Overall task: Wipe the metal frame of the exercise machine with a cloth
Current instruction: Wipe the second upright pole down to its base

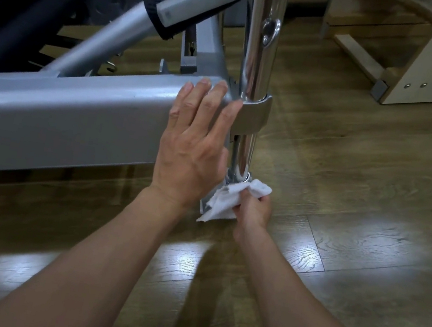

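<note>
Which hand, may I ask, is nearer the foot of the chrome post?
The right hand holds the cloth against the post's foot; the left hand rests higher, on the grey rail.

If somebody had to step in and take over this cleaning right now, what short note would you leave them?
Left hand: rests flat, fingers straight, on the grey frame beam near its corner.
Right hand: grips the white cloth, held against the foot of the chrome post, by the wooden floor.
Done: cannot tell which parts are wiped.
Left: probably finish the post's foot, then post and beam.
</note>
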### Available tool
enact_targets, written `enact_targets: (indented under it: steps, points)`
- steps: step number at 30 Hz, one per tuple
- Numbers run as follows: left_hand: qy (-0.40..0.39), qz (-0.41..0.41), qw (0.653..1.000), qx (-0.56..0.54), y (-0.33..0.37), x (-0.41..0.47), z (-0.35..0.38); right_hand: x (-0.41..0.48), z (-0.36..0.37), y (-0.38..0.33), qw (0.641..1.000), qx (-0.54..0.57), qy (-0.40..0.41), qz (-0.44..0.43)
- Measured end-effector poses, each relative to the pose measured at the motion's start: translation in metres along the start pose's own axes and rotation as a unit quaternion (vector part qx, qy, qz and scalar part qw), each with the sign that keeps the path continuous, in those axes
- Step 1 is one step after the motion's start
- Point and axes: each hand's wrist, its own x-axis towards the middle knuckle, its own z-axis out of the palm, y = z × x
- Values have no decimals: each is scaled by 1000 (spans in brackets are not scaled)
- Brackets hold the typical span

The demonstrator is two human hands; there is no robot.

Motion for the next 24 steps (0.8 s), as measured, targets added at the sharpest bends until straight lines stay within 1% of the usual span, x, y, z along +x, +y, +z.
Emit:
enact_targets:
  steps: [2,4,7,9,11,13,15,18,20,22,23,24]
  points:
    - [3,0,1000,2,0,0,1,1,0,-1,999,6,-13,-28]
    - [2,-5,1000,1,1,-1,2,1,-2,1,999,-1,-20,-35]
    - [-3,-10,1000,-4,2,-1,1,8,-7,2,998,-45,0,-33]
    - [-12,-8,1000,-3,2,-1,-1,10,-7,-3,996,-62,12,-67]
    - [-25,-5,1000,-2,1,-1,-2,10,-5,-9,988,-87,16,-124]
    - [-43,0,999,-10,-1,0,-6,7,-2,-16,981,-97,-1,-165]
    - [-68,11,997,-26,-2,-2,-11,5,-2,-22,978,-107,-24,-178]
    - [-103,34,993,-43,0,-16,-15,10,-2,-24,976,-142,-56,-157]
    - [-118,65,989,-62,6,-30,-14,13,0,-27,971,-171,-78,-148]
    - [-149,87,981,-90,16,-41,-7,15,0,-29,969,-173,-85,-155]
    - [-173,70,975,-118,22,-42,-4,15,-1,-31,968,-167,-85,-167]
    - [-200,22,966,-160,30,-41,-2,15,-2,-32,966,-162,-86,-183]
